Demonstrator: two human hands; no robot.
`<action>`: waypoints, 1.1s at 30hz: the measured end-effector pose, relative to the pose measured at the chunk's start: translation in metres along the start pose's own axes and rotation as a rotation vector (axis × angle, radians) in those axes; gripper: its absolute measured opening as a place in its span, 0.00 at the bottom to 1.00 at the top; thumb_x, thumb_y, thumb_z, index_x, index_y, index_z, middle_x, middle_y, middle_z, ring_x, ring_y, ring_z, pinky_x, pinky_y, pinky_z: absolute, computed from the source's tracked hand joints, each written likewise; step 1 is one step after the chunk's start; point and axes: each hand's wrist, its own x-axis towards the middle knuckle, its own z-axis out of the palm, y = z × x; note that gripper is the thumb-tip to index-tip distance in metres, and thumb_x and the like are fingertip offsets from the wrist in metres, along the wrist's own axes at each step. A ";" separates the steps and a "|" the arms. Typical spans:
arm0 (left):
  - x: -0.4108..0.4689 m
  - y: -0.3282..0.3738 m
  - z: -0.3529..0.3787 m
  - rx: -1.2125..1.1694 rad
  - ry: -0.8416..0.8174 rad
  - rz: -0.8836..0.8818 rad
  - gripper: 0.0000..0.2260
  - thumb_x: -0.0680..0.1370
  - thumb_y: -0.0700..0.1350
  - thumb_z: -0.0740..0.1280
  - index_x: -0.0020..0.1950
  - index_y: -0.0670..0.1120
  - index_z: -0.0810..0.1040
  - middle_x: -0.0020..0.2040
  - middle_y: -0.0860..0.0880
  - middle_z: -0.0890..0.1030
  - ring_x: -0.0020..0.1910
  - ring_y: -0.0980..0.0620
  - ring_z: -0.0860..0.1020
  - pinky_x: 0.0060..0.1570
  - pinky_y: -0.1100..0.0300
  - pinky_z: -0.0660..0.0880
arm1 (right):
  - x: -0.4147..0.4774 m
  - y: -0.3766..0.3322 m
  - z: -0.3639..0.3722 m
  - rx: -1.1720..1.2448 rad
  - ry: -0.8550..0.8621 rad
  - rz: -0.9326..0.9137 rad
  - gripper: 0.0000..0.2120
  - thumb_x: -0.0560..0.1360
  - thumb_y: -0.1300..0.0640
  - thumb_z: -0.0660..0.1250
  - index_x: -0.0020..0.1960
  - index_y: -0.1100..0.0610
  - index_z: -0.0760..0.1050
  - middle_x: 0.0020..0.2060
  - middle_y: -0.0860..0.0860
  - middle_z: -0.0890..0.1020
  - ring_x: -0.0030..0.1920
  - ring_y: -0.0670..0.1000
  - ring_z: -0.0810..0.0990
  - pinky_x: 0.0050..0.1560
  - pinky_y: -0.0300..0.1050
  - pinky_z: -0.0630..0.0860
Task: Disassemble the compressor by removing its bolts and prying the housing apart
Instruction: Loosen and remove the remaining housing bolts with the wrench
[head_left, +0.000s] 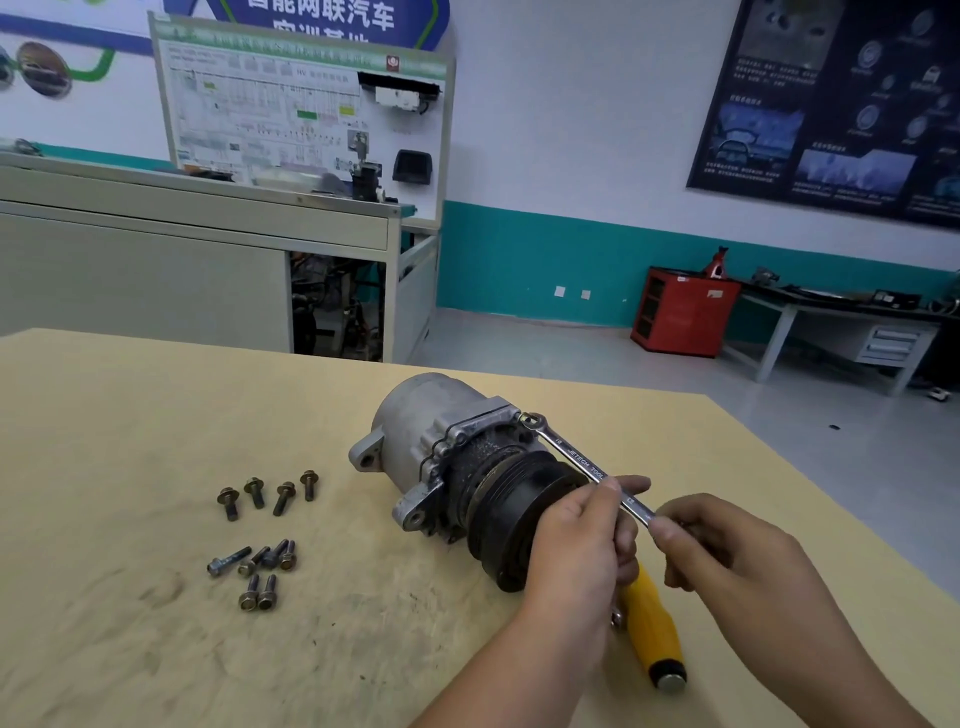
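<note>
Grip: left hand (576, 540) pinches the wrench (576, 460) partway along its shank, thumb on top and fingers curled beneath. Right hand (727, 545) pinches the wrench's near end between thumb and fingertips, other fingers curled in. Both hands are closed on the one tool, just beside each other.

Wrench: slants up and away from the hands. Its ring end (532, 420) sits at the upper right corner of the compressor's flange, apparently over a bolt head. The bolt itself is hidden by the ring.

Compressor (436, 415): lies on its side on the table (156, 415), right of centre. The black pulley (519, 519) faces the person and the grey housing points away. The left hand overlaps the pulley's near edge; cannot tell whether it touches.

Screwdriver (654, 629): yellow handle, flat on the table between the two forearms, partly covered by the left hand. Its shaft is not visible.

Loose bolts, left of the compressor and well apart from it: a row of four (267, 493) and, nearer the person, a cluster of several (260, 569). All lie on the table.

Background: grey bench (156, 234) with a wiring display board (306, 104), red cabinet (683, 312), dark poster (831, 104) on the wall.
</note>
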 end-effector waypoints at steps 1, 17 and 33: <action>0.000 0.000 0.000 -0.007 0.004 -0.003 0.14 0.83 0.43 0.57 0.48 0.44 0.81 0.22 0.54 0.65 0.22 0.58 0.59 0.23 0.66 0.57 | 0.001 -0.001 0.001 0.010 -0.010 0.024 0.06 0.74 0.56 0.68 0.38 0.51 0.77 0.28 0.48 0.79 0.29 0.43 0.76 0.32 0.34 0.71; -0.007 -0.004 0.005 0.404 0.012 -0.111 0.23 0.83 0.56 0.47 0.73 0.50 0.67 0.21 0.53 0.73 0.21 0.59 0.68 0.28 0.65 0.66 | 0.010 -0.006 0.000 -0.522 -0.013 -0.132 0.14 0.78 0.53 0.60 0.38 0.46 0.59 0.26 0.45 0.71 0.29 0.45 0.70 0.30 0.38 0.65; -0.018 -0.002 -0.018 1.555 0.136 0.315 0.28 0.81 0.49 0.52 0.76 0.59 0.41 0.44 0.46 0.77 0.42 0.44 0.78 0.26 0.59 0.58 | 0.002 -0.023 0.014 -0.574 0.020 -0.063 0.11 0.81 0.51 0.50 0.46 0.52 0.68 0.41 0.46 0.73 0.40 0.47 0.72 0.38 0.40 0.66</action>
